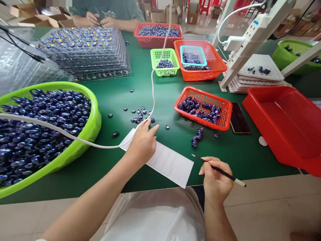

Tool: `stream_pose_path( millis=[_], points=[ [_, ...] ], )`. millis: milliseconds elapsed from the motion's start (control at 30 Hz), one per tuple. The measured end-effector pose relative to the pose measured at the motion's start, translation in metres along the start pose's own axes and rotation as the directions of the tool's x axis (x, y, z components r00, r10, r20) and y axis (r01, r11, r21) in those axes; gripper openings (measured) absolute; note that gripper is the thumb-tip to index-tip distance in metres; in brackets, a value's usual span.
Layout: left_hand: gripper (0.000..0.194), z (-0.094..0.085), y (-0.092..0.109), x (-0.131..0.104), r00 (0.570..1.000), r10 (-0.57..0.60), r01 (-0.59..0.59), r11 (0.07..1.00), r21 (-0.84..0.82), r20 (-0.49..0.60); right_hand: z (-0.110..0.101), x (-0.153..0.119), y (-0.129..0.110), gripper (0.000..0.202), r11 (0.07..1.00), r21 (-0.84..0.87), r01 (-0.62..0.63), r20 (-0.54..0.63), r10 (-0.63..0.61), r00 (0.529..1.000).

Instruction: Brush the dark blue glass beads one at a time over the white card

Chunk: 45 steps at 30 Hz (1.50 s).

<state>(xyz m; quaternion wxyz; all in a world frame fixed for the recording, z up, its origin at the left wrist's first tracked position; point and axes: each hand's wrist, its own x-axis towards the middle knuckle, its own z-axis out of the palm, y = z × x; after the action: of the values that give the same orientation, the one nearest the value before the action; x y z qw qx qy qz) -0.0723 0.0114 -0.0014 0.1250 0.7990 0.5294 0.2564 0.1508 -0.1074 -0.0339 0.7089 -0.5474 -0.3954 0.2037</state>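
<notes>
My left hand reaches over the upper left part of a white ruled card, its fingertips near a loose group of dark shiny pieces. Its index finger and thumb are partly apart; whether a piece is under the fingertips is hidden. My right hand holds a thin black brush-like tool, whose fine tip points left, just above the card's right end. A row of dark ridged pieces lies beyond that tip, below a red-orange basket of similar pieces. A white cable hangs across the left hand's view.
A large green basin of dark pieces fills the left. Stacked clear trays stand behind it. A phone and an empty-looking red bin are at right. Another person's hands show across the table.
</notes>
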Motion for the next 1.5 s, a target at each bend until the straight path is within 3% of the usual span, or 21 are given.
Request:
stream_pose_path(
  millis=[133,267,367,533,667,833,1033,1200,1367,1500],
  points=[
    [0.034,0.013,0.032,-0.002,0.986,0.160,-0.160,0.987,-0.004,0.055,0.002,0.001,-0.002,0.013,0.999,0.022,0.023,-0.111,-0.020,0.994],
    [0.022,0.038,0.077,0.008,0.903,0.365,-0.347,0.930,-0.119,0.225,0.001,0.002,-0.004,0.013,0.998,0.054,0.034,-0.179,-0.023,0.984],
    [0.017,0.056,0.094,0.021,0.864,0.398,-0.390,0.916,-0.088,0.309,0.000,0.003,-0.003,0.013,0.994,0.092,0.054,-0.200,-0.034,0.979],
    [0.006,0.063,0.092,0.024,0.866,0.385,-0.393,0.919,-0.042,0.320,0.000,0.003,-0.005,0.013,0.995,0.093,0.024,-0.192,-0.006,0.981],
    [0.005,0.053,0.080,0.017,0.871,0.340,-0.349,0.936,-0.042,0.354,0.000,0.003,-0.005,0.012,0.995,0.096,0.016,-0.177,0.002,0.984],
    [0.008,0.041,0.063,0.013,0.855,0.367,-0.339,0.930,-0.140,0.367,0.001,0.003,-0.004,0.012,0.997,0.075,-0.013,-0.164,0.026,0.986],
    [0.017,0.032,0.064,0.011,0.825,0.326,-0.344,0.938,-0.048,0.462,0.002,0.003,-0.004,0.013,0.997,0.070,-0.042,-0.151,0.052,0.987],
    [0.018,0.030,0.071,0.015,0.788,0.312,-0.382,0.924,0.024,0.530,0.002,0.002,-0.005,0.012,0.994,0.096,-0.059,-0.140,0.072,0.988],
    [0.017,0.022,0.080,0.026,0.690,0.380,-0.511,0.859,0.042,0.615,0.002,0.002,-0.006,0.012,0.994,0.094,-0.048,-0.143,0.061,0.988],
    [0.015,0.013,0.081,0.027,0.676,0.344,-0.454,0.891,0.000,0.651,0.001,0.004,-0.005,0.013,0.992,0.113,-0.059,-0.111,0.071,0.991]
  ],
)
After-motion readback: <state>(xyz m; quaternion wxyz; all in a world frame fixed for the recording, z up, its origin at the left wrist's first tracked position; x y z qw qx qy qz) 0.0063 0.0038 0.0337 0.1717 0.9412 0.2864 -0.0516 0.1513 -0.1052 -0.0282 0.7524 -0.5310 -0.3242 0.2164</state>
